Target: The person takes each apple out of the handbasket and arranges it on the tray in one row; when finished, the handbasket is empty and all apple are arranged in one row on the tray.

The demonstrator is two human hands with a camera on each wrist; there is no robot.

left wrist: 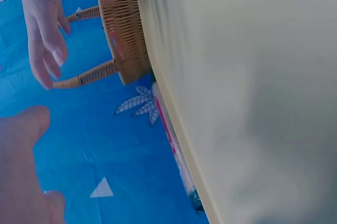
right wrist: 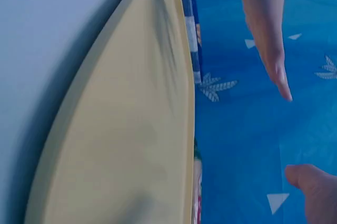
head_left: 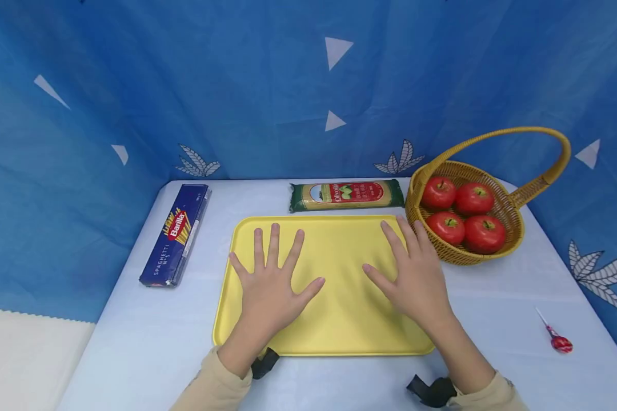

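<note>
Both bare hands hover over a yellow tray (head_left: pixel 339 342), palms down, with fingers spread and nothing held. The left hand (head_left: pixel 269 291) is above the tray's left half, its thumb pointing right. Over the right half is the right hand (head_left: pixel 416 274), its fingertips overlapping the tray's right rim in the head view, near a wicker basket (head_left: pixel 465 257). Several red apples (head_left: pixel 485 234) lie in that basket, under its tall handle. In the left wrist view the left thumb (left wrist: pixel 31 124) shows beside the tray (left wrist: pixel 237 103), apart from it.
A blue Barilla spaghetti box (head_left: pixel 175 235) lies left of the tray. Behind the tray is a green pasta packet (head_left: pixel 347 194) with a red label. At the right edge of the white table lies a red lollipop (head_left: pixel 561 343). A blue cloth (head_left: pixel 267 85) hangs behind.
</note>
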